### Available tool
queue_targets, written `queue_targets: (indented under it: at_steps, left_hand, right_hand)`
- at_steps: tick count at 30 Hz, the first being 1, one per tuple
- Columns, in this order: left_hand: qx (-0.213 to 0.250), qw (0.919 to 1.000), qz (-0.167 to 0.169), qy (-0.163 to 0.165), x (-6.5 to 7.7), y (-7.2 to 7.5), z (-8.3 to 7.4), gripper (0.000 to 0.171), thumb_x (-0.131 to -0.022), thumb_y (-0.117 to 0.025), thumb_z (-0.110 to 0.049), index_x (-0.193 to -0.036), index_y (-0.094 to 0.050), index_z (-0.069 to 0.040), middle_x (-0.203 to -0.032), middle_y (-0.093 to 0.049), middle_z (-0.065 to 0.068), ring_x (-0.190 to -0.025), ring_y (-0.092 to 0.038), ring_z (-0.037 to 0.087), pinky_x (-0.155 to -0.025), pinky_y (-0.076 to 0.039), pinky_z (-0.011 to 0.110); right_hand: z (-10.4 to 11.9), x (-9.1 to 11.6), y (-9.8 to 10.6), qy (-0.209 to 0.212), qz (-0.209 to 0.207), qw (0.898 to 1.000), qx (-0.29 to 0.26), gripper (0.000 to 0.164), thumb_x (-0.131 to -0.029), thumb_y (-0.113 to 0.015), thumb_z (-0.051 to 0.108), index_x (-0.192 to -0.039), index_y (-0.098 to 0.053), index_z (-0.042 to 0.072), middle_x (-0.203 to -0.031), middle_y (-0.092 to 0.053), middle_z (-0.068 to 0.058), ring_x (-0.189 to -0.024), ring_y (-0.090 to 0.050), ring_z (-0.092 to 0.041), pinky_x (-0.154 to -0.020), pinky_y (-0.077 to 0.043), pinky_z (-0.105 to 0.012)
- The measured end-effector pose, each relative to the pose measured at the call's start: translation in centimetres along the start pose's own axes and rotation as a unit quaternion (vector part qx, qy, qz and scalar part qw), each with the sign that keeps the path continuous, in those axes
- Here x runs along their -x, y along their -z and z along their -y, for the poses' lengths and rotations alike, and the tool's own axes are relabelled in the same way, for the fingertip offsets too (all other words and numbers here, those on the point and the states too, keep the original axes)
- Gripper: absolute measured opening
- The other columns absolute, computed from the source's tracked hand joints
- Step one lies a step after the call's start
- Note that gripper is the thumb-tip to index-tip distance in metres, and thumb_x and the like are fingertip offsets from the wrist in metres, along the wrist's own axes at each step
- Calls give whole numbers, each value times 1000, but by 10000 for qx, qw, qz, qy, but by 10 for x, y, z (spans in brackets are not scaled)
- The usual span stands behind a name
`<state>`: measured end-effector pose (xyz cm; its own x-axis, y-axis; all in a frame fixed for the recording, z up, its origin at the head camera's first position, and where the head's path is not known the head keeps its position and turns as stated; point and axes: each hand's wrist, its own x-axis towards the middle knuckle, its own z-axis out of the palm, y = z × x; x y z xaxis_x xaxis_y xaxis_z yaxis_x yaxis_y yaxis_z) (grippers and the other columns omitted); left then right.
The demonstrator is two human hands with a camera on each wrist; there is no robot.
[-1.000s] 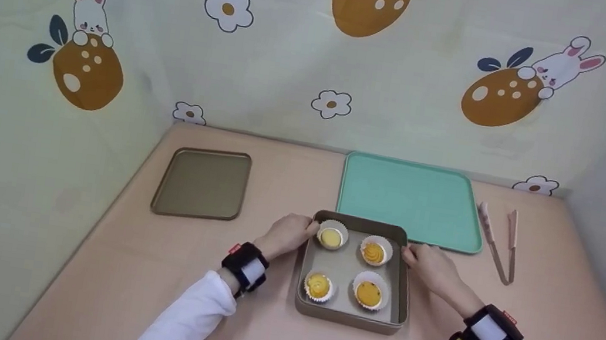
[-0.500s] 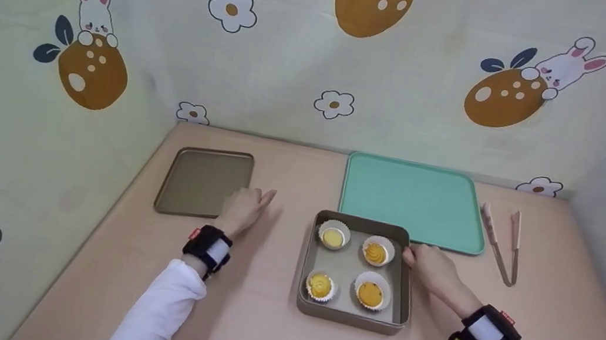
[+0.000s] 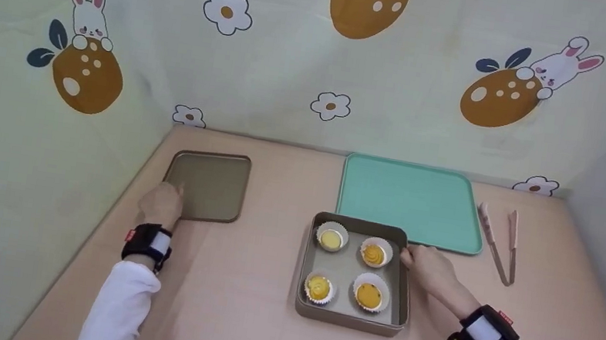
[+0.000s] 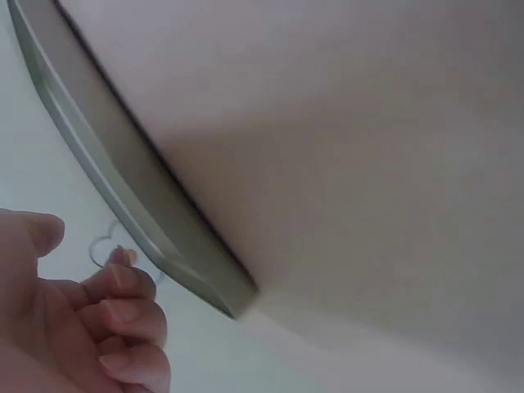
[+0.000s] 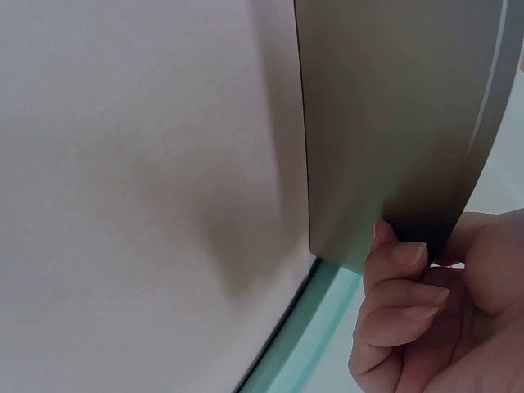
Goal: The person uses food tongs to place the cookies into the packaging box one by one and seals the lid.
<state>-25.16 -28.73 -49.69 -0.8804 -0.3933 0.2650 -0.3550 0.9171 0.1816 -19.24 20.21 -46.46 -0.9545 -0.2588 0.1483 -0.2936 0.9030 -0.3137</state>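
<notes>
A deep brown metal baking tin (image 3: 349, 323) stands in front, holding several small cakes in white paper cups, such as a swirled orange cupcake (image 3: 373, 255). My right hand (image 3: 431, 268) pinches the wall near its far right corner, fingers outside and thumb at the rim, as the right wrist view shows. At the left lies a matching shallow brown lid (image 3: 213, 187). Over its left edge hovers my left hand (image 3: 162, 203); in the left wrist view its fingers (image 4: 135, 319) curl loosely, the thumb apart from them, just beside the lid's edge.
A mint green tray (image 3: 408, 199) lies behind the tin, its near edge right by the tin's far right corner. Pink-handled metal tongs (image 3: 499, 254) rest to the tray's right. A patterned cloth wall (image 3: 269, 70) closes off the back and left of the table.
My left hand has let go of the tin's left rim and moved left across the table to the lid's left edge. The right hand keeps its grip and the tin stays put.
</notes>
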Motion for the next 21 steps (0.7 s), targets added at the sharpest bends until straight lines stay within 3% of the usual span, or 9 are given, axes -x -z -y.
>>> queue_targets:
  at_steps: [2,4,5,8,12,15,21]
  left_hand:
    - [-117,9998,51,136,2,2,8,44,-77,-28,-33,-58,-45,3,-50,-44,16,-45,-43,29,-31,-25,36]
    - [12,9992,248,323,8,21,9,41,-76,-32,-30,-59,-46,4,-53,-45,18,-49,-44,31,-35,-28,37]
    - [-20,9984,392,398,7,20,13,42,-76,-31,-31,-60,-46,4,-56,-46,19,-51,-44,31,-36,-28,37]
    - [-354,9946,689,688,1,8,28,39,-75,-33,-33,-67,-46,2,-64,-48,19,-57,-44,31,-39,-28,37]
    - [-841,9845,1144,1029,-9,-20,50,38,-76,-29,-33,-70,-49,-1,-69,-48,16,-60,-44,27,-41,-27,36]
    - [-869,9793,1408,1167,-13,-34,58,40,-79,-24,-29,-71,-51,-1,-71,-48,17,-60,-43,26,-43,-26,37]
    - [-1045,9785,1529,910,-17,-42,61,25,-78,-29,-12,-71,-51,0,-70,-48,18,-56,-43,25,-38,-25,35]
  right_hand:
    - [1,1,0,-18,13,10000,5,30,-74,-37,23,-46,-35,13,-37,-26,3,-34,-30,-10,-34,-25,-24]
    - [1,1,0,-52,21,10000,8,30,-74,-37,24,-46,-35,13,-38,-24,3,-34,-29,-10,-34,-24,-24]
    - [2,1,0,-63,19,10000,-11,30,-74,-37,24,-47,-35,13,-38,-23,3,-34,-28,-10,-33,-23,-24]
    - [3,1,-1,-57,21,10000,-46,29,-74,-37,25,-47,-36,13,-39,-23,3,-35,-30,-10,-34,-24,-24]
    - [3,0,-1,-33,16,10000,-78,30,-74,-37,25,-47,-37,13,-38,-25,3,-35,-30,-11,-34,-24,-24]
    - [3,0,-1,-46,8,10000,-77,29,-74,-37,24,-47,-37,13,-38,-25,3,-35,-30,-10,-34,-24,-24]
    - [3,-1,0,68,-71,9999,-67,28,-74,-38,23,-48,-37,14,-39,-27,2,-36,-31,-11,-36,-25,-24]
